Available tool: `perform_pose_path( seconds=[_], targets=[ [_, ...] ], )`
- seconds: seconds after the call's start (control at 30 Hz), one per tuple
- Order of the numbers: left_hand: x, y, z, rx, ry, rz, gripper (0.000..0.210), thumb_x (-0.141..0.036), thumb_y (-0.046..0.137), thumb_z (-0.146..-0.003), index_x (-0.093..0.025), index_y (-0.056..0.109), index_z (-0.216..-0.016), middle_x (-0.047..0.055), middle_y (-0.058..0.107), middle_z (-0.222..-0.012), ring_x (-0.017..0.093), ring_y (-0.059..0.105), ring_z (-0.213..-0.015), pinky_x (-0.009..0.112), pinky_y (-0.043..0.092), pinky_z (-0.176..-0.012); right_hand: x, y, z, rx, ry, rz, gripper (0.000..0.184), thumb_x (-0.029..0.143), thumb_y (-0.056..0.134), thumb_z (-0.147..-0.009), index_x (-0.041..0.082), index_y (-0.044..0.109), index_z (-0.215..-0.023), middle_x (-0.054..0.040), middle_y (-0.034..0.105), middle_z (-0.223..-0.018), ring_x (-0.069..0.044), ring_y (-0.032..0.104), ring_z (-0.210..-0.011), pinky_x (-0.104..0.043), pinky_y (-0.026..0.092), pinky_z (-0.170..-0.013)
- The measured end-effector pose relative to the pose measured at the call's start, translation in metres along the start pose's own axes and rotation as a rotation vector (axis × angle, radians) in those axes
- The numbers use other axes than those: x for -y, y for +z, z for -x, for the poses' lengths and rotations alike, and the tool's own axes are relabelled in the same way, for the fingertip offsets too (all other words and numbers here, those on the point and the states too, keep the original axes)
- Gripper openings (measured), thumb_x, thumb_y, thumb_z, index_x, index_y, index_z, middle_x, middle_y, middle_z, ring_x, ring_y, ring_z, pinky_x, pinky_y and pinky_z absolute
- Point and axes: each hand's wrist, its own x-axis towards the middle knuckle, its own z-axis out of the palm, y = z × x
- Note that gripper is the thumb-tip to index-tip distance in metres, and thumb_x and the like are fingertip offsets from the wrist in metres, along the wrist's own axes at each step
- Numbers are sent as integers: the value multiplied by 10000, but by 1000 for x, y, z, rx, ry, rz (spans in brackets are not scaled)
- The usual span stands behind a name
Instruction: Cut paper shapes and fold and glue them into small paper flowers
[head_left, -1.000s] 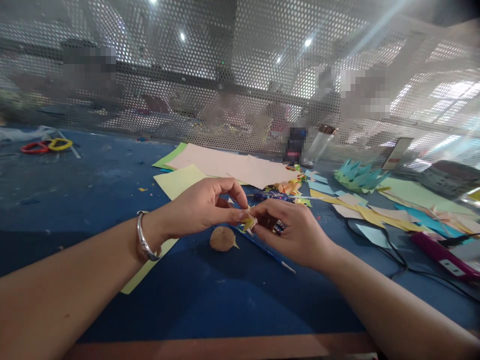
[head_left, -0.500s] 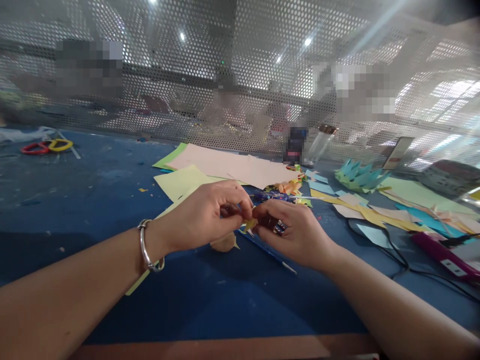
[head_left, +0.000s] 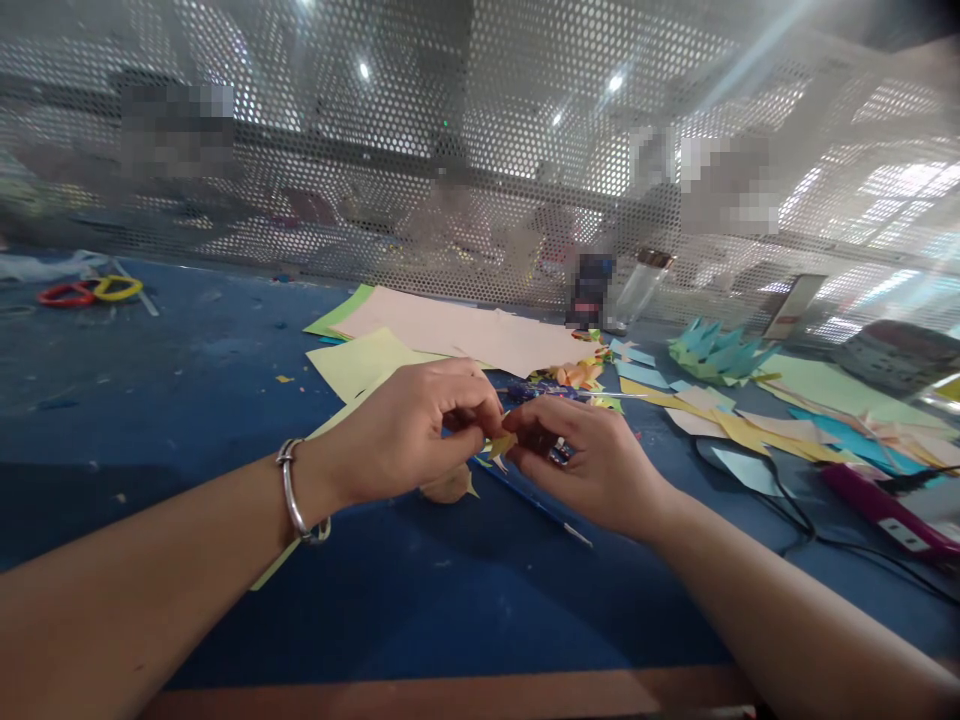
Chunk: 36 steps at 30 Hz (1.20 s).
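Note:
Between the fingertips of both hands is a small yellow piece of paper (head_left: 501, 447). My left hand (head_left: 420, 425), with a silver bracelet (head_left: 291, 490) at its wrist, pinches it from the left. My right hand (head_left: 592, 460) grips its other side, fingers closed. Just below the left fingers a round tan piece (head_left: 448, 488) lies on the table. A thin blue stick with a pale tip (head_left: 544, 508) rests under and beside the hands. Behind the fingers lies a dark blue handled tool with a metal shaft (head_left: 551, 391), partly hidden.
Pink paper (head_left: 457, 325) and pale yellow paper (head_left: 360, 365) lie ahead. Scissors (head_left: 116, 288) sit far left. To the right are a teal paper crown (head_left: 716, 350), paper strips (head_left: 720, 415), a black cable (head_left: 795, 510) and a purple power strip (head_left: 892, 520). A perforated screen (head_left: 337, 150) closes off the back.
Both hands stay in nearly the same place. The right fingers have shifted slightly, and the yellow piece between the fingertips has tilted a little.

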Motion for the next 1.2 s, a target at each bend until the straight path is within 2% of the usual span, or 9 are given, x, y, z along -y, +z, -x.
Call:
perform_pose_path(
  seconds=[0.23,0.4,0.53,0.7,0.8,0.9,1.03,1.2],
  targets=[
    [-4,0,-1,-6,-28,-5,156,-83,576,-833,-173,697,-875,40,675,-933,164,645,-882,297,514,-795,-3,0,1,-7,8,11,128,107,626,-824,168,649,-935,12,634,-785,-96,579,-649,-215,467,-625],
    [-3,0,-1,9,-129,140,95,-186,610,-860,-177,670,-933,46,656,-986,152,664,-816,280,538,-711,-4,-1,2,-30,-18,-6,115,139,619,-852,169,650,-959,2,647,-817,-99,597,-668,-219,484,-643],
    [-2,1,-1,26,-148,186,95,-184,620,-853,-189,651,-942,42,651,-995,153,669,-813,283,544,-702,-4,-2,1,-27,-17,-1,114,140,622,-851,171,652,-956,5,647,-808,-97,599,-661,-218,488,-638],
    [-7,-1,0,-12,-72,92,93,-126,622,-822,-195,664,-868,50,636,-1041,171,647,-908,296,538,-755,-5,-2,1,-45,-10,7,186,84,639,-808,189,657,-961,22,652,-809,-89,597,-660,-204,487,-637],
    [-11,-3,1,-26,-48,16,106,-125,622,-819,-196,686,-865,60,623,-1096,176,628,-952,280,525,-725,-6,-1,1,-53,-14,1,212,68,643,-797,191,657,-968,26,649,-809,-85,593,-665,-196,486,-637],
    [-13,-4,2,-38,-46,-28,127,-121,617,-823,-194,704,-879,59,624,-1086,167,620,-940,272,511,-712,-6,0,1,-67,-11,3,196,74,644,-799,187,654,-959,26,646,-805,-82,590,-663,-193,486,-634],
    [-15,-4,2,-46,-36,-48,131,-126,613,-834,-193,715,-881,51,638,-1054,162,619,-945,287,507,-789,-6,0,1,-73,4,-1,154,107,638,-821,186,651,-952,19,653,-807,-86,592,-656,-201,491,-627],
    [-15,-4,0,-43,-61,-40,139,-122,609,-829,-190,715,-887,58,644,-1056,167,623,-927,268,505,-707,-6,-1,1,-70,17,-4,148,112,633,-819,188,649,-945,16,649,-795,-91,589,-648,-213,492,-622]
  ],
)
